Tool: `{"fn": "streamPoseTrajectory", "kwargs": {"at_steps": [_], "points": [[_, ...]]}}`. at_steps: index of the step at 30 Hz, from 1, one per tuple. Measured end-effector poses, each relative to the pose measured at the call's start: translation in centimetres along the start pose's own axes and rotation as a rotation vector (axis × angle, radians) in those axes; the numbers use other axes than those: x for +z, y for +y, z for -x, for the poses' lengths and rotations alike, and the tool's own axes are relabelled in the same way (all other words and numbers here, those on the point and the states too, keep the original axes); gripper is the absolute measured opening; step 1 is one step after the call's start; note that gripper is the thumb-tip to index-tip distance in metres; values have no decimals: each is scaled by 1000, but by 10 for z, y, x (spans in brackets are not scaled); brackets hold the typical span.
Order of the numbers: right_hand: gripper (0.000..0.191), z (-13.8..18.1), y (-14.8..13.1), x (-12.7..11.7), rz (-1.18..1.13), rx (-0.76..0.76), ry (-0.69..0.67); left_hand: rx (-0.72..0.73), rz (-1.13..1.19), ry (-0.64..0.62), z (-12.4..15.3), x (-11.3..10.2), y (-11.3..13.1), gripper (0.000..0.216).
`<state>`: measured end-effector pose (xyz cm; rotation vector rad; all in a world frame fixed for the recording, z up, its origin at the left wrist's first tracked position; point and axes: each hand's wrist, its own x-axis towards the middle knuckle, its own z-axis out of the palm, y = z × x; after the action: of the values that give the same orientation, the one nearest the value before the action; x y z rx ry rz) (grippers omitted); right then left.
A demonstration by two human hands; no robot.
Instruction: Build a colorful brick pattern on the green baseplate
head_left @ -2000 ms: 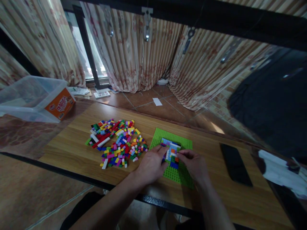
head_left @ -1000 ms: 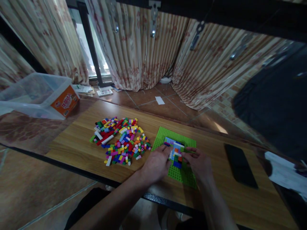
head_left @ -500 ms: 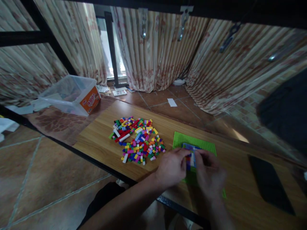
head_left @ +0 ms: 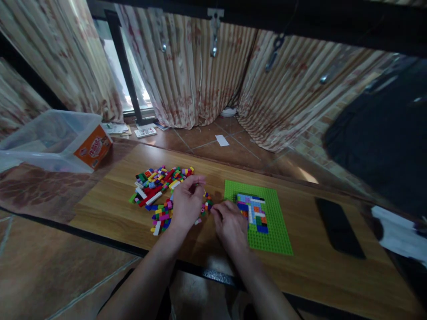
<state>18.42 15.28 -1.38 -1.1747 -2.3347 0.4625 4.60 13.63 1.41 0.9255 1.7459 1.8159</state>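
A green baseplate (head_left: 273,231) lies on the wooden table (head_left: 316,266) with a small patch of coloured bricks (head_left: 254,209) pressed onto it. Left of it is a loose pile of small coloured bricks (head_left: 156,186). My left hand (head_left: 187,202) hovers over the right part of the pile, fingers curled in a pinch; what it holds I cannot make out. My right hand (head_left: 230,224) rests on the table between pile and baseplate, fingers bent toward the pile's edge, nothing visible in them.
A clear plastic tub (head_left: 50,140) with an orange label stands at the far left. A black phone (head_left: 338,226) lies right of the baseplate. White cloth (head_left: 396,233) and a dark garment (head_left: 383,138) are at the right. Curtains and tiled floor lie behind the table.
Both hands left the brick patch on the baseplate and moved left to the loose pile. The patch is now uncovered.
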Motion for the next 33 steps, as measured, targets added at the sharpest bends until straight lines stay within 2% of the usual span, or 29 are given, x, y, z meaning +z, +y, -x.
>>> {"fn": "streamPoseTrajectory", "kwargs": {"at_steps": [3, 6, 11, 13, 16, 22, 33], "points": [[19, -1, 0, -7, -141, 2, 30, 13, -4, -42, 1, 2, 1, 18], [19, -2, 11, -25, -298, 65, 131, 24, -29, -90, 3, 6, -1, 18], [26, 1, 64, -66, -469, 403, 330, 66, -137, -231, 13, 15, -2, 18], [30, 6, 88, -81, -468, 500, 319, 124, -193, -299, 18, 20, 0, 19], [30, 13, 111, -94, -484, 576, 187, 183, -277, -353, 22, 26, 4, 20], [29, 19, 119, -91, -540, 525, 7, 204, -318, -373, 24, 35, 4, 21], [33, 15, 122, -80, -596, 506, 47, 233, -400, -402, 24, 35, -2, 21]]}}
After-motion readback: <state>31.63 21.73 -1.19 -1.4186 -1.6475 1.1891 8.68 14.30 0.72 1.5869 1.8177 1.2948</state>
